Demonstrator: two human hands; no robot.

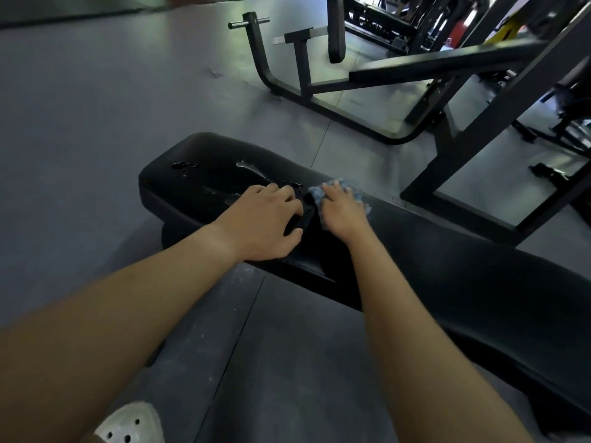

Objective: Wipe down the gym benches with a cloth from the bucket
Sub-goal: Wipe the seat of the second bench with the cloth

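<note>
Wet black bench (447, 266), blue cloth (316, 196).
The cloth is bunched on the bench top, beside water (248, 166) left near its end.

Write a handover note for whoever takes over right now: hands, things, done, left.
Left hand: rests on the bench, fingers bent at the seam between the pads, holding nothing I can see.
Right hand: holds the bunched blue cloth against the pad, just right of the seam.
Done: the short end pad is wet, with water beads and streaks on it.
Left: probably wipe that water off, then do the long pad.
Bucket: not in view.
</note>
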